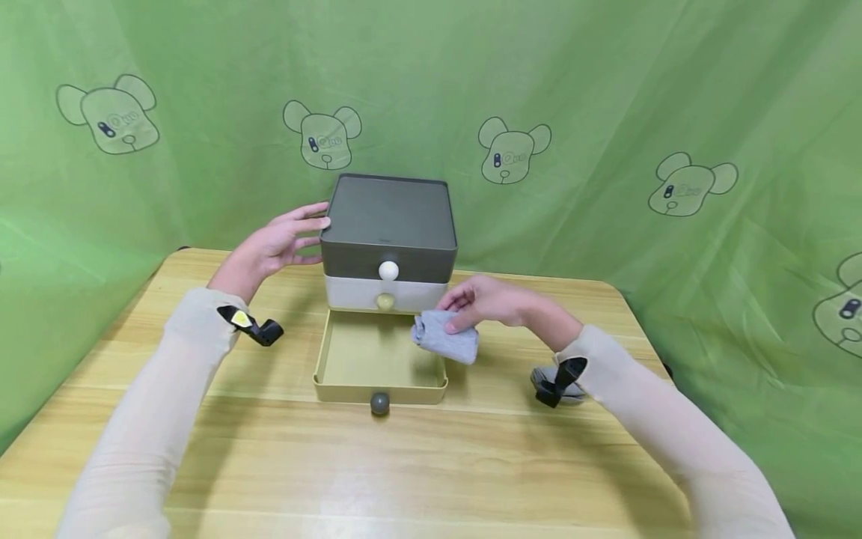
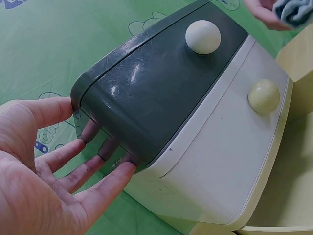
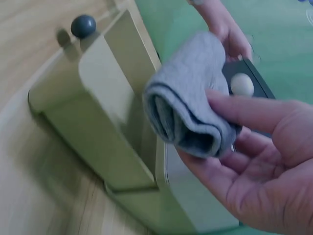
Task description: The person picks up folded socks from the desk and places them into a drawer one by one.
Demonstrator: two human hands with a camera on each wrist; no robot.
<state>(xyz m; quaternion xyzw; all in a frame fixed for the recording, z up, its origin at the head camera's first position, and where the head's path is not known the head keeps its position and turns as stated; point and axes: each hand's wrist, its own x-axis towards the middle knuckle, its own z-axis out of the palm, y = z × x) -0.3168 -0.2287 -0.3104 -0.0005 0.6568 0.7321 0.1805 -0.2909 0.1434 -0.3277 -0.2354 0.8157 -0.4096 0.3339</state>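
Observation:
A small three-tier drawer box point(image 1: 390, 213) stands at the back of the table, grey on top, white in the middle, yellow below. Its bottom yellow drawer point(image 1: 377, 393) is pulled out, with a bare floor in view. My left hand point(image 2: 63, 171) touches the box's left side with fingers extended. Between thumb and fingers, my right hand point(image 1: 488, 303) pinches a folded grey cloth point(image 3: 188, 98). In the head view the cloth overlaps the drawer's right wall, and the right wrist view shows its rolled layers.
Another folded grey cloth point(image 1: 562, 383) lies on the wooden table point(image 1: 283, 464) at the right, partly hidden behind the right wrist camera point(image 1: 560, 382). A green curtain point(image 1: 417, 90) with bear-head prints hangs behind the table and along its sides.

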